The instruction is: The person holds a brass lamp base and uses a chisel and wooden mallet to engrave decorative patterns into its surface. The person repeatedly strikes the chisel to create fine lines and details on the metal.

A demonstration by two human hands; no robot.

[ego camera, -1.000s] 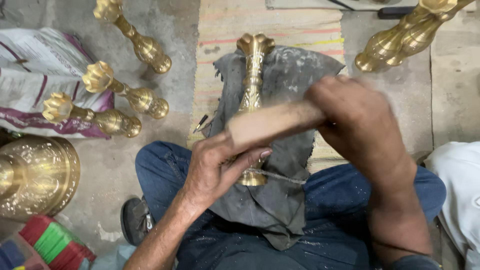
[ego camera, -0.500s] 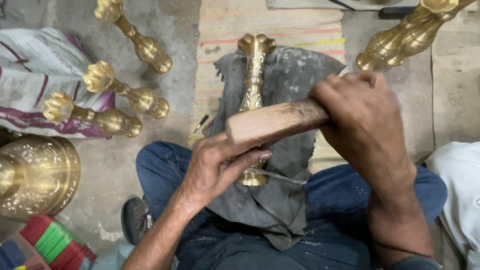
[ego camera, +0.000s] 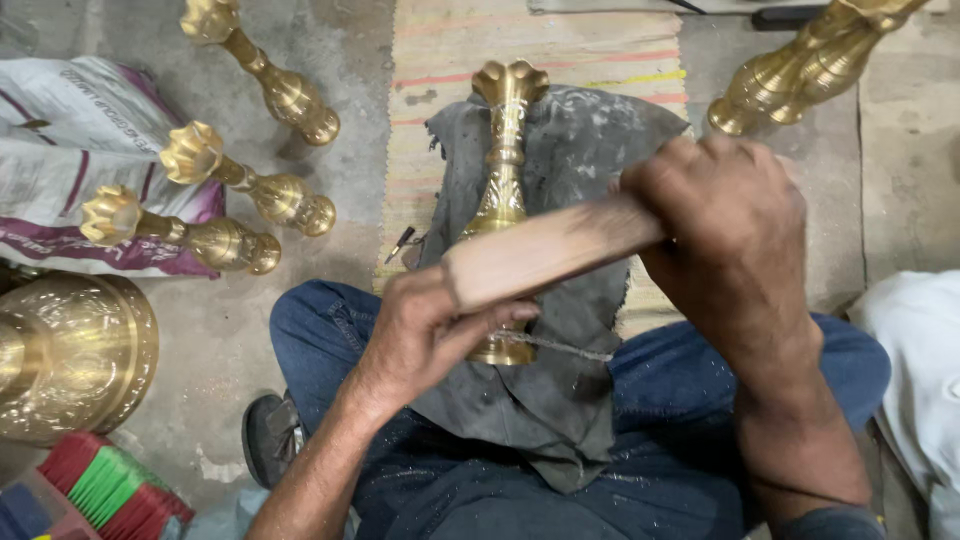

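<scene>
A brass baluster-shaped piece [ego camera: 503, 170] lies lengthwise on a dark grey cloth [ego camera: 580, 160] spread over my lap. My right hand [ego camera: 725, 225] is closed around one end of a thick wooden stick [ego camera: 545, 250] that crosses above the brass piece. My left hand [ego camera: 425, 335] grips low down at the flared base of the brass piece, its fingers curled under the stick's other end. A thin cord [ego camera: 565, 347] runs along the base.
Three similar brass pieces [ego camera: 265, 85] [ego camera: 245, 185] [ego camera: 185, 235] lie on the concrete floor at left beside a printed sack [ego camera: 70, 150]. A large brass dome [ego camera: 75, 350] sits at lower left, another brass piece [ego camera: 810, 60] at upper right. A striped mat [ego camera: 560, 45] lies ahead.
My right hand has shifted with the wooden stick slightly up and to the right across the brass piece. My left hand stays at the base.
</scene>
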